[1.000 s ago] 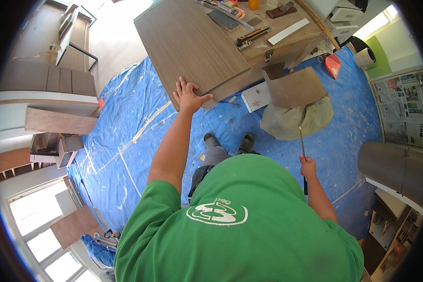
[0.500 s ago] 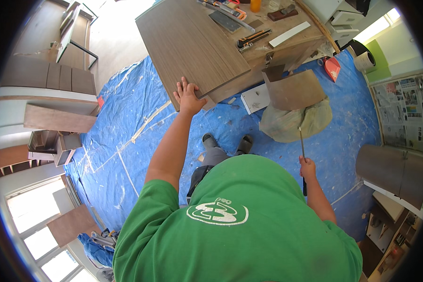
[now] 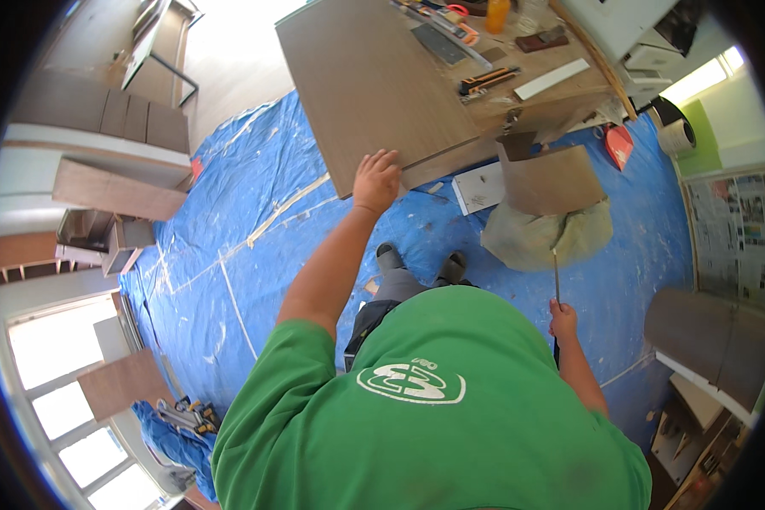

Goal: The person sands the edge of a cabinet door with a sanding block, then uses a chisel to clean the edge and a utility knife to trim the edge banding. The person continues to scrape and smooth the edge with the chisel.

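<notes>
My left hand (image 3: 376,180) rests on the near corner of a wood-grain panel (image 3: 365,85) on the workbench, fingers slightly bent and a little apart. My right hand (image 3: 563,320) is closed round the dark handle of a long, thin metal tool (image 3: 557,276), held upright beside my green shirt. Above the tool's tip are a curved brown sheet (image 3: 552,178) and a crumpled pale covering (image 3: 518,238). A yellow-black utility knife (image 3: 489,78), a white strip (image 3: 551,78) and other tools lie on the bench's right part.
A blue tarp (image 3: 229,314) covers the floor round my feet, with a white board (image 3: 477,187) and red dustpan (image 3: 618,146) on it. Stacked panels and boxes (image 3: 123,238) stand left, a curved brown panel (image 3: 705,331) right, and clamps (image 3: 187,416) at lower left.
The view has shifted, moving the bench rightward in the picture. My left hand's fingers, spread out earlier, are now more bent and closer together. My right hand still holds the tool.
</notes>
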A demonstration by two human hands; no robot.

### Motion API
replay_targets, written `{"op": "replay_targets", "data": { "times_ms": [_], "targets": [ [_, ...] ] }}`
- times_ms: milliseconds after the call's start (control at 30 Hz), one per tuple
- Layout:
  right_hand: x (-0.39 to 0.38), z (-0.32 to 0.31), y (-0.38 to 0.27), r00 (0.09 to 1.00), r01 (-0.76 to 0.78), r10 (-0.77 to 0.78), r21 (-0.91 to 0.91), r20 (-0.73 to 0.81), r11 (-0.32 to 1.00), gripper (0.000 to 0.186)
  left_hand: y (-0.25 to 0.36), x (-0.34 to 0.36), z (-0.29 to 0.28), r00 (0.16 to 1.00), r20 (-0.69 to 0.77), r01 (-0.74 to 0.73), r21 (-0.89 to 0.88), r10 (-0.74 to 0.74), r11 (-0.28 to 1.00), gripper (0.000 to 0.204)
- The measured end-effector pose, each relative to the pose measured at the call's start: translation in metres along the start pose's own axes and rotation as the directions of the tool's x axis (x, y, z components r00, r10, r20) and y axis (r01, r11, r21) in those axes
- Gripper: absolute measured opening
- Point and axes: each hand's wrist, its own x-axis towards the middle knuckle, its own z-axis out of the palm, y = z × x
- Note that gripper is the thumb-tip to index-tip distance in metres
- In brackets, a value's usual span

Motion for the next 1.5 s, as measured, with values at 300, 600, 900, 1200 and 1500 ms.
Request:
{"op": "replay_targets", "data": {
  "times_ms": [300,600,900,1200,1500],
  "targets": [
    [0.009,-0.004,-0.013,0.999,0.03,-0.031,0.081,0.008,0.996,0.048,-0.027,-0.032,-0.025,0.992,-0.048,0.109,-0.137,-0.116,0.985,0.027],
    [-0.018,0.008,-0.033,1.0,0.025,-0.027,0.148,0.013,0.989,0.045,-0.108,-0.117,-0.048,0.8,-0.085,0.576,-0.167,-0.593,0.8,0.08],
    [0.01,0.051,-0.082,0.958,0.265,-0.283,0.261,0.034,0.928,0.029,-0.073,-0.019,-0.058,0.922,-0.096,0.378,0.002,-0.376,0.926,0.067],
    [-0.011,0.109,-0.239,0.887,0.308,-0.404,0.364,0.224,0.879,0.038,-0.063,0.12,0.004,0.94,0.064,0.324,0.135,-0.335,0.936,0.07],
    [0.01,0.157,-0.277,0.807,0.527,-0.564,0.217,0.175,0.822,0.039,-0.051,0.136,0.026,0.882,0.141,0.398,0.286,-0.449,0.872,0.078]
  ]
}}
